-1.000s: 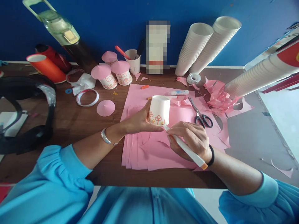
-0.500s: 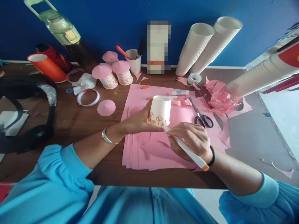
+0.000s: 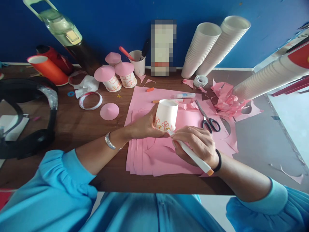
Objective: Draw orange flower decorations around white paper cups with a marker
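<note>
Left hand [image 3: 145, 124] grips upturned paper cup [image 3: 166, 114] mid-frame over pink sheets [image 3: 156, 158]. Right hand [image 3: 196, 145] closed on marker [image 3: 190, 154], tip at cup's lower edge. Drawing step; next likely needs cup rotation.

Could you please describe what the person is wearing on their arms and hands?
Both arms wear loose bright blue sleeves, gathered and pushed up near the elbows. The left hand has a silver bangle at the wrist; the right hand has a thin black band. The hands are bare, without gloves.
</note>
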`<state>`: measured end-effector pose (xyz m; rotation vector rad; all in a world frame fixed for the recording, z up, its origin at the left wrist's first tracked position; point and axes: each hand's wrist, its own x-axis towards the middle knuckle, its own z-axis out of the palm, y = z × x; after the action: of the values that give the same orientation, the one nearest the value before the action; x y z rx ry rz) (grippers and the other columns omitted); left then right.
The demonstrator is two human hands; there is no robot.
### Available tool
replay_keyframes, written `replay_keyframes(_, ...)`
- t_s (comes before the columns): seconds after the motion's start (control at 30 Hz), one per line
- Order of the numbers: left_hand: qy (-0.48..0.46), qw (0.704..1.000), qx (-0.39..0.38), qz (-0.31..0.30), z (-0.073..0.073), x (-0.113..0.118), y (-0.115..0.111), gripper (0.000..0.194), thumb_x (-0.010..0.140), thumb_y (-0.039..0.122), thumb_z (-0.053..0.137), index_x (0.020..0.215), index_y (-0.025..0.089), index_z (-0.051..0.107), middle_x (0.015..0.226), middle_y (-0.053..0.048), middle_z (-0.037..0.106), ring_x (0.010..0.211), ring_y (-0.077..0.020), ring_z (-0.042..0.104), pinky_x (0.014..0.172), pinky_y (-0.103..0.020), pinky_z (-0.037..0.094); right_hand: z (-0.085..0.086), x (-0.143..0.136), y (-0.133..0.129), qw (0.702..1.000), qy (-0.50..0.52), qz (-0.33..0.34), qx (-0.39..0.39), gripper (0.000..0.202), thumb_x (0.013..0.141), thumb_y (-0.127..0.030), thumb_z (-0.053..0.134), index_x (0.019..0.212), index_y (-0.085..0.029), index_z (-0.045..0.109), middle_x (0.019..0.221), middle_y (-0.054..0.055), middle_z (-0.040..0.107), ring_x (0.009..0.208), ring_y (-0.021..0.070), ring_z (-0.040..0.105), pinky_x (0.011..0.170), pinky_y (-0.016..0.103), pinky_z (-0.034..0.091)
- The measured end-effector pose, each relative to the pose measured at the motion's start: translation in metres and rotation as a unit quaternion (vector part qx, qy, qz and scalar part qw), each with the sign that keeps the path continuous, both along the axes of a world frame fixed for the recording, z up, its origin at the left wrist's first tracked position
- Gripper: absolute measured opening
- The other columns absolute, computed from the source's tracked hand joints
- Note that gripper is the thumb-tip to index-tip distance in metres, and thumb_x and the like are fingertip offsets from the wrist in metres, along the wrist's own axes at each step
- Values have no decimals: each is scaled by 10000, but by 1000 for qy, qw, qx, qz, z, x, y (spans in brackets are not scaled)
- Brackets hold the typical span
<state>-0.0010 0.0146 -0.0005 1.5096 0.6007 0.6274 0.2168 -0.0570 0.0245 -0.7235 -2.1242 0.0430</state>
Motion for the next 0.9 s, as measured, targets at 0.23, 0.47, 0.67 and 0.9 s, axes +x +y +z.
replay_keyframes(0.23,2,1000,6,1,-2,0,1,1105,750,452,937,1652,342,309,1353,-146,598,1178,-337,642,883,-441,607,1,0,0,1000,-3,8,-5,176,940,-71,642,1062,-197,632,812,22,765,653,159,732,605,272,613)
replay_keyframes(0.47,-12,1000,-15,8,-1,0,0,1113,745,415,945,1656,354,306,1384,-147,586,1204,-347,636,916,-464,607,0,1,0,1000,-2,-1,4,147,944,-77,645,1035,-192,633,783,17,745,641,153,719,600,268,608)
replay_keyframes(0.67,-21,999,-33,9,-1,0,0,1089,757,388,939,1653,373,321,1351,-122,588,1237,-343,618,943,-480,596,2,1,1,1000,18,13,4,186,934,-62,640,1058,-201,631,774,1,729,643,148,727,601,263,628)
replay_keyframes(0.9,-37,998,-51,19,-2,-2,2,1041,734,393,954,1621,326,413,1301,-126,666,1433,-407,515,1131,-560,511,5,5,4,997,73,3,5,206,944,-93,633,1110,-212,656,817,27,740,699,185,749,613,310,654)
